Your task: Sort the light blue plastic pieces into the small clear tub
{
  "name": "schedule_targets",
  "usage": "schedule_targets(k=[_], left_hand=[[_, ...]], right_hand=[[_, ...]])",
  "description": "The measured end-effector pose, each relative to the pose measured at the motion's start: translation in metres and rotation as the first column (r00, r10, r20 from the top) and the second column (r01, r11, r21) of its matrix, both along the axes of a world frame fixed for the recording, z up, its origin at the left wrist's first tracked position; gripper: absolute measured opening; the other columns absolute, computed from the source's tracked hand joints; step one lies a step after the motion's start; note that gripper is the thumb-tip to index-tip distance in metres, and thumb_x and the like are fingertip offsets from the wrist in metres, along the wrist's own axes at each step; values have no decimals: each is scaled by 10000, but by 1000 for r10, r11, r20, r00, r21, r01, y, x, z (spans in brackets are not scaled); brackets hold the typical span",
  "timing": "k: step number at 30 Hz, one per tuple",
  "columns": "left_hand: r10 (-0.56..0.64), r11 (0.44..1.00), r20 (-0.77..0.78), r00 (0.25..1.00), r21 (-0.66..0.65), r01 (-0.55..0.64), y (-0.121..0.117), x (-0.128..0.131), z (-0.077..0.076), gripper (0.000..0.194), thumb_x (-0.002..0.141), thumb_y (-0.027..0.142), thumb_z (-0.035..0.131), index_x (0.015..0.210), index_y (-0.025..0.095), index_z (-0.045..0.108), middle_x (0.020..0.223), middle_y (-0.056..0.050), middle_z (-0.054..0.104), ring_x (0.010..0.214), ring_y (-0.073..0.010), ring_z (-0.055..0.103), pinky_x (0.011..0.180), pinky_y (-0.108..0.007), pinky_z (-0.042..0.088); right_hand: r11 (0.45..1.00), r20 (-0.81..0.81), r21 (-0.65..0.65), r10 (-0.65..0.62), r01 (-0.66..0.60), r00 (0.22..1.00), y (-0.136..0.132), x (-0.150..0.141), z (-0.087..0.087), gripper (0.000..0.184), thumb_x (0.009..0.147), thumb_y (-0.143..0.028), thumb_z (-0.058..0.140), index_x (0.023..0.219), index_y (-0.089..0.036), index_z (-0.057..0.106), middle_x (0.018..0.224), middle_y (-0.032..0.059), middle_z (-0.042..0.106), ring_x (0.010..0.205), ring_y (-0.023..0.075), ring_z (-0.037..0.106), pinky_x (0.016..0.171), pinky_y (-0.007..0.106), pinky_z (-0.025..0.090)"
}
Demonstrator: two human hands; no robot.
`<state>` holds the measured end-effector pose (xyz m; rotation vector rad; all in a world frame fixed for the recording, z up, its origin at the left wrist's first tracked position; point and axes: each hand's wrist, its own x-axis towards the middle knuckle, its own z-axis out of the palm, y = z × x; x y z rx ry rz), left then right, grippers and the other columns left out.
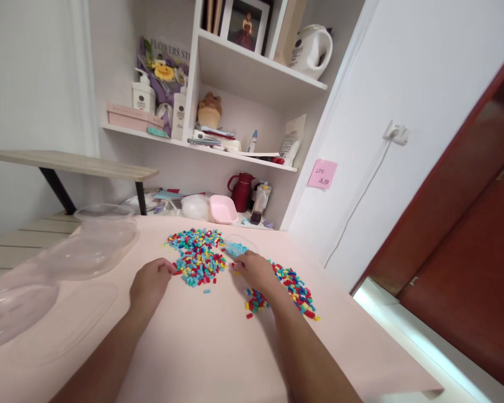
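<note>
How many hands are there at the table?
2. The left hand is beside the mixed bricks on the left; the right hand is just in front of the blue bricks. No others show there, though some fingers are partly hidden.

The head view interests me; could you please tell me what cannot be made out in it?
All in the head view:
Right hand: whether it grips a brick, hidden by its fingers.
Left hand: whether it holds a brick, too small to tell.
Right pile: partly hidden by the right forearm.
Left tub: cut off by the left edge.
Pink note: handwriting too small to read surely.
</note>
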<state>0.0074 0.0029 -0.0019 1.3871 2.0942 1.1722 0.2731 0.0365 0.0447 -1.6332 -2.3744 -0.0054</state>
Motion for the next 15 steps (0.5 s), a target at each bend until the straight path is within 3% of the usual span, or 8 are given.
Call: schedule_targets(k=[7,12,15], left_hand=[[-10,1000,-10,1000,-12,10,-1,0,0,253,722,223,421,692,258,670,793,21,718,709,-165,631,552,-258,369],[8,999,6,1000,-40,-8,-4,2,6,242,721,217,440,695,261,677,796,17,725,704,-174,632,539,-261,357],[7,1000,-10,1000,-22,-7,-6,3,8,223,710,204,461,678,255,676,784,14,727,723,-174,631,554,-255,360]], right_hand=[[999,119,-14,-35,37,992,-1,-17,-7,324,901,-360,397,988,-235,682,1045,108,624,795,212,631,649,309,409],[997,155,-46,-52,60,987,-4,-7,-4,158,792,-271,565,875,-243,696,926,86,672,804,233,624,647,305,399],[998,80,-41,-44,48,996,-2,2,-2,111,771,-281,609,795,-236,707,840,81,682,811,230,609,683,304,401]])
